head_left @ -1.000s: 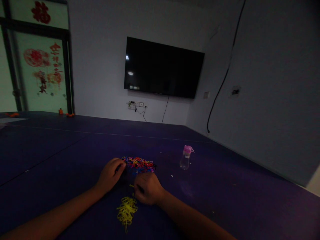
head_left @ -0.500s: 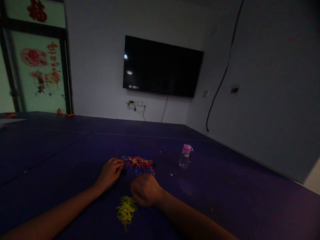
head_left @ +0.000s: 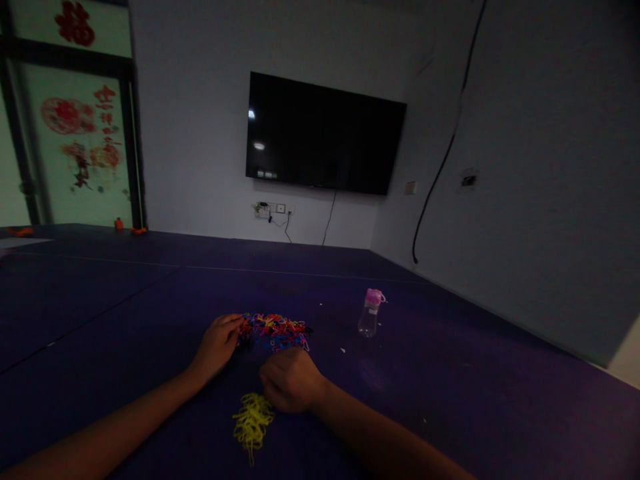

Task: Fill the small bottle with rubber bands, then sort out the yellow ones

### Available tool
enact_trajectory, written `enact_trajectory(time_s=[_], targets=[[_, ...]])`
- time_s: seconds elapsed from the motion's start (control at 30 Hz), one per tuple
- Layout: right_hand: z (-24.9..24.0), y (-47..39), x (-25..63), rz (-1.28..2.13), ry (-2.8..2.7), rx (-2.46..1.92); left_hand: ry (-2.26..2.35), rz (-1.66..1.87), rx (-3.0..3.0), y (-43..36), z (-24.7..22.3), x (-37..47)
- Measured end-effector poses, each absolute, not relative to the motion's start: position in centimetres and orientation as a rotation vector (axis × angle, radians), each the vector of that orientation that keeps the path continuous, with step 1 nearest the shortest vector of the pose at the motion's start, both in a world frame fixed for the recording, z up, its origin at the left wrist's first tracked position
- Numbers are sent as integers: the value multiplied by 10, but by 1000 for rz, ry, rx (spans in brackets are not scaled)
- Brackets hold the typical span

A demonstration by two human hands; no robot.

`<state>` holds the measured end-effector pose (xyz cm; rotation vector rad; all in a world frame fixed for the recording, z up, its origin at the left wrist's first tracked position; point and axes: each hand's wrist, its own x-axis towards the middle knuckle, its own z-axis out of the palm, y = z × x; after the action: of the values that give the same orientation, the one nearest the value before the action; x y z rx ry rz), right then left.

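Note:
A pile of multicoloured bands (head_left: 277,329) lies on the dark blue-purple surface in front of me. My left hand (head_left: 221,339) is at the pile's left edge, fingertips touching the bands, its fingers stretched toward them. My right hand (head_left: 290,379) is closed just below the pile, knuckles up; its fingertips are hidden, so what it holds, if anything, cannot be made out. Beside it, nearer to me, is a separate heap of yellow bands (head_left: 253,421).
A clear bottle with a pink cap (head_left: 374,297) stands right of the pile. Small white scraps (head_left: 343,350) lie near it. Farther back are orange objects (head_left: 119,223), a wall-mounted television (head_left: 325,133) and a hanging black cable (head_left: 440,170).
My left hand has shifted slightly left, and its fingers have changed position at the pile's edge. My right hand has barely moved.

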<state>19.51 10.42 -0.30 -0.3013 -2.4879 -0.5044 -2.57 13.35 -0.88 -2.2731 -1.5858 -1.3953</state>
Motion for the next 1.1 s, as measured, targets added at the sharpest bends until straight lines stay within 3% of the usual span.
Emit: enact_trajectory(time_s=[1.1], targets=[[-4,105,195,-511,-2521,-305,-1739,-1751,-2141,121,8,-23]])
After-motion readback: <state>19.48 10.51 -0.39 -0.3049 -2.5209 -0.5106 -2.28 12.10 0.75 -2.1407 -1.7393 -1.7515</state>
